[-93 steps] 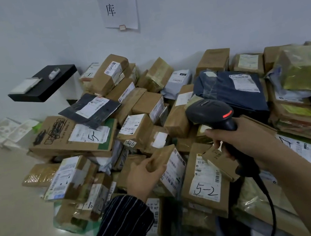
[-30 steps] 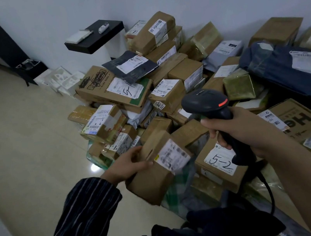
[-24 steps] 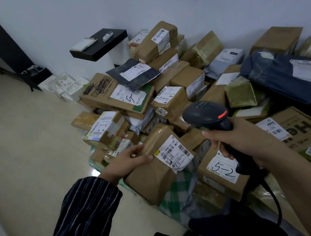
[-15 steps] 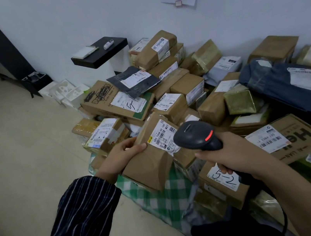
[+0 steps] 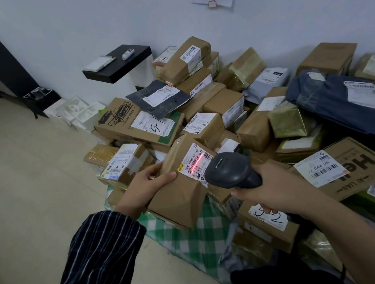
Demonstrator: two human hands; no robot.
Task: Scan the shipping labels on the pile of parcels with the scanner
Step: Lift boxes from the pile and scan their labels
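Dim, cool, flat light fills the room, with no hard glare anywhere. The red scan line glows bright across the shipping label, the one warm spot. Soft shadows sit on the wall behind the parcel pile. The centre is sharp and the print readable. The top left corner smears, and the wide lens bends the floor edge.

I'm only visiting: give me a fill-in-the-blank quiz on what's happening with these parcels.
The right hand grips the scanner, whose beam draws a ____ line on the shipping label.
The left hand holds the parcel being scanned, whose colour is ____.
The left sleeve is dark with thin white ____.
On the floor lies a cloth checked white and ____.
Missing words: red; brown; stripes; green.
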